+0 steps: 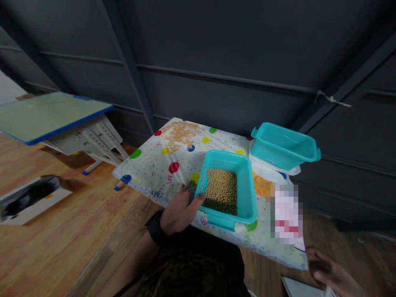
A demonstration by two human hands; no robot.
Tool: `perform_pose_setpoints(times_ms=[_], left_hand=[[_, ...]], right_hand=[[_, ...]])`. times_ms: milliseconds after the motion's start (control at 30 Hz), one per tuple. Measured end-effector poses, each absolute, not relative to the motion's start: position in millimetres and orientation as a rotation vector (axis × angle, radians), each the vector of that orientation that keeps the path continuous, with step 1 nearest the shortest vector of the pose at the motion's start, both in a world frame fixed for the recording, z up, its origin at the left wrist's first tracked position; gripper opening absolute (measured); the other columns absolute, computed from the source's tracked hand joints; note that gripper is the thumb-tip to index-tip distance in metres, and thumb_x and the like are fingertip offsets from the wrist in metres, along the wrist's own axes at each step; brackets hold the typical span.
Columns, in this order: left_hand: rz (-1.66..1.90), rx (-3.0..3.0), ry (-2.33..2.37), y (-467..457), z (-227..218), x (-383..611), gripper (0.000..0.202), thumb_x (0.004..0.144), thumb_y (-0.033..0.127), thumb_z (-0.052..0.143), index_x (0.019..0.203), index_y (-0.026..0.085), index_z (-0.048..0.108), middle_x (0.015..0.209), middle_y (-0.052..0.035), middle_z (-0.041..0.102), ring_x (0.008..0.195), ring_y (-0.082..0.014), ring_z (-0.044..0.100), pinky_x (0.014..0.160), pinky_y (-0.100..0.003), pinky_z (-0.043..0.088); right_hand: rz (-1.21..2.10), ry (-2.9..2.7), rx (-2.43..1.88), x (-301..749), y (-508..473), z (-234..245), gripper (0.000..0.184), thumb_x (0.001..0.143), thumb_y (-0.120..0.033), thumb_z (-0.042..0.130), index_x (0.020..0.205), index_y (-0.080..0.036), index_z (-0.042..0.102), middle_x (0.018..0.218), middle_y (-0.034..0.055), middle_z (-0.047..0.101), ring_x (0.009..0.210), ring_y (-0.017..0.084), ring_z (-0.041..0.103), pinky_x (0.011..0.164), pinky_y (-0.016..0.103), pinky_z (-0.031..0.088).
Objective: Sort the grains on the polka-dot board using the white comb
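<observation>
Two bare hands at the table, seen from the head camera! The left hand (177,212) is on the near-left side of the front teal tub (227,163), thumb hooked over the rim, fingers outside it: a narrow grip with the plastic wall between. A black watch (154,227) circles that wrist. Inside the tub, pale beans (221,183) spread across the middle, with dark green beans (221,207) banked along the near side.

Over to the right hand (329,270), low by the table's near-right corner, fingers curled beside something dark; blur is winning there, and I cannot tell whether it holds anything.

Behind and to the right, a second teal tub (278,154) stands upright on a white tray (292,171), an orange patch (262,185) just in front. At the far left of the dotted tablecloth (148,177), loose pale beans (182,134) lie scattered in the open. Further left, well apart, comes a blue-edged desk (55,111), with an open white box (40,210) on the floor.
</observation>
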State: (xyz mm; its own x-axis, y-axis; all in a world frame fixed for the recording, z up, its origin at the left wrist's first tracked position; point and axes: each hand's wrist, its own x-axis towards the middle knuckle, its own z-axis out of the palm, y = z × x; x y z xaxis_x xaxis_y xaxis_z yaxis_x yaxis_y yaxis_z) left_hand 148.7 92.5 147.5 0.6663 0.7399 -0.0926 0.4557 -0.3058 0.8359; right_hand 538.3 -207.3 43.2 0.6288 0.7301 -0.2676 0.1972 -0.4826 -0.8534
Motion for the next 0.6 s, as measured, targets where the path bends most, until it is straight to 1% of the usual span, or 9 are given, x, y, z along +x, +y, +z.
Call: perform_pose_setpoints(times_ms=[33, 100, 200, 233, 300, 367, 400, 533, 600], left_hand=[[0.389, 1.954, 0.923, 93, 148, 149, 0.047, 0.108, 0.051, 0.038, 0.094, 0.026, 0.075, 0.128, -0.0159, 0.085, 0.147, -0.0396, 0.065, 0.141, -0.062, 0.029], [0.392, 1.95, 0.907, 93, 148, 149, 0.044, 0.107, 0.05, 0.038, 0.094, 0.027, 0.074, 0.13, -0.015, 0.085, 0.144, -0.039, 0.067, 0.14, -0.063, 0.031], [0.369, 1.958, 0.924, 95, 148, 149, 0.043, 0.106, 0.051, 0.038, 0.084, 0.028, 0.066, 0.12, -0.0161, 0.084, 0.137, -0.039, 0.069, 0.135, -0.062, 0.039], [0.359, 1.965, 0.936, 95, 148, 149, 0.043, 0.106, 0.051, 0.038, 0.081, 0.028, 0.064, 0.116, -0.0162, 0.084, 0.134, -0.0386, 0.07, 0.133, -0.061, 0.042], [0.356, 1.983, 0.952, 95, 149, 149, 0.041, 0.105, 0.049, 0.038, 0.076, 0.029, 0.06, 0.109, -0.0153, 0.083, 0.128, -0.0371, 0.071, 0.129, -0.058, 0.046], [0.369, 2.007, 0.951, 95, 150, 150, 0.039, 0.104, 0.046, 0.038, 0.075, 0.029, 0.058, 0.106, -0.0136, 0.083, 0.123, -0.0352, 0.071, 0.126, -0.056, 0.048], [0.378, 2.017, 0.95, 95, 150, 151, 0.039, 0.104, 0.044, 0.038, 0.074, 0.029, 0.057, 0.105, -0.0129, 0.082, 0.12, -0.0344, 0.071, 0.126, -0.056, 0.048], [0.387, 2.033, 0.941, 94, 153, 151, 0.039, 0.105, 0.043, 0.037, 0.071, 0.03, 0.052, 0.098, -0.0115, 0.08, 0.112, -0.0325, 0.072, 0.125, -0.055, 0.049], [0.385, 2.037, 0.934, 94, 153, 151, 0.041, 0.105, 0.043, 0.036, 0.07, 0.03, 0.051, 0.099, -0.0121, 0.081, 0.114, -0.0333, 0.073, 0.126, -0.057, 0.049]], right_hand=[[0.886, -0.739, -2.032, 526, -214, 39, 0.041, 0.046, -0.05, 0.096, 0.077, -0.027, 0.084, 0.059, 0.0054, 0.073, 0.053, 0.027, 0.068, 0.049, 0.033, 0.055], [0.931, -0.747, -2.101, 505, -216, 33, 0.033, 0.053, -0.047, 0.093, 0.079, -0.028, 0.087, 0.055, 0.004, 0.072, 0.054, 0.029, 0.072, 0.053, 0.034, 0.06], [0.881, -0.851, -2.091, 488, -203, 27, 0.028, 0.056, -0.054, 0.09, 0.069, -0.029, 0.085, 0.073, 0.0094, 0.085, 0.077, 0.038, 0.084, 0.066, 0.038, 0.069], [0.849, -0.877, -2.074, 486, -199, 26, 0.029, 0.058, -0.056, 0.088, 0.065, -0.029, 0.084, 0.076, 0.01, 0.086, 0.079, 0.039, 0.085, 0.066, 0.038, 0.069], [0.78, -0.887, -2.049, 486, -196, 26, 0.029, 0.062, -0.057, 0.085, 0.064, -0.029, 0.085, 0.07, 0.009, 0.084, 0.071, 0.036, 0.082, 0.06, 0.035, 0.066], [0.712, -0.843, -2.04, 485, -197, 29, 0.027, 0.064, -0.055, 0.084, 0.067, -0.029, 0.086, 0.066, 0.0068, 0.081, 0.061, 0.03, 0.077, 0.055, 0.031, 0.062], [0.685, -0.805, -2.037, 483, -199, 31, 0.026, 0.064, -0.054, 0.085, 0.07, -0.029, 0.087, 0.068, 0.0063, 0.082, 0.059, 0.029, 0.076, 0.055, 0.03, 0.062], [0.663, -0.655, -2.043, 473, -201, 38, 0.037, 0.062, -0.05, 0.086, 0.091, -0.027, 0.085, 0.085, 0.0083, 0.088, 0.069, 0.032, 0.082, 0.059, 0.033, 0.066], [0.635, -0.656, -2.068, 475, -199, 40, 0.037, 0.06, -0.046, 0.085, 0.092, -0.027, 0.084, 0.086, 0.0082, 0.088, 0.076, 0.034, 0.084, 0.06, 0.034, 0.066]])
